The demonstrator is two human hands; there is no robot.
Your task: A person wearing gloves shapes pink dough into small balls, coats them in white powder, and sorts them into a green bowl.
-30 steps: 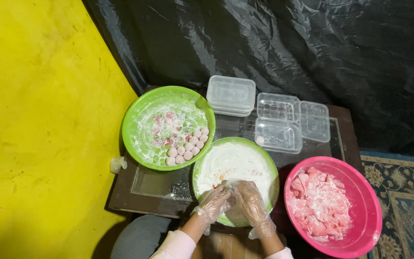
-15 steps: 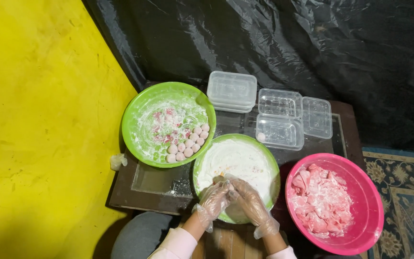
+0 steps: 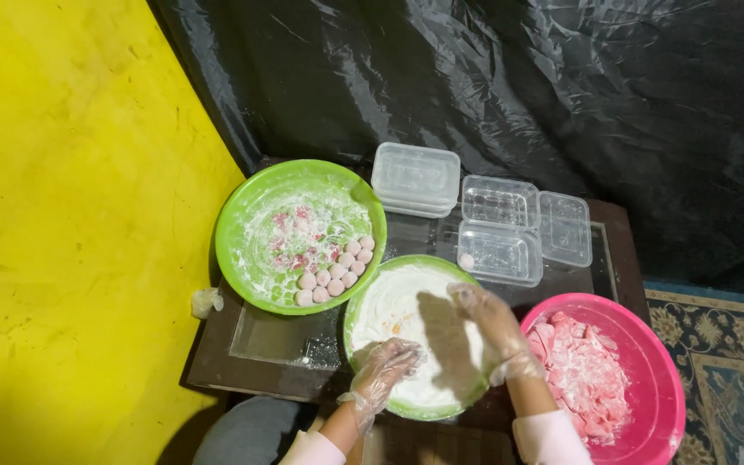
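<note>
Both gloved hands hover over the flour-filled green bowl (image 3: 412,336) at six o'clock — the left hand (image 3: 387,368) loosely curled, the right hand (image 3: 494,329) open, fingers spread, neither grasping anything. A larger green bowl (image 3: 300,234) of floured balls (image 3: 335,275) sits at ten o'clock, clear plastic containers (image 3: 486,220) at one o'clock, and a pink bowl (image 3: 623,379) of pink pieces at four o'clock — beside the right wrist.

Bare dark table (image 3: 269,340) lies open left of the flour bowl (image 3: 393,301), below the green bowl (image 3: 299,234). Right flank blocked: pink bowl (image 3: 643,379) sits just beside the flour bowl. Far side crowded by 4 clear containers (image 3: 497,250). Narrow tabletop gap between green bowl and containers.
</note>
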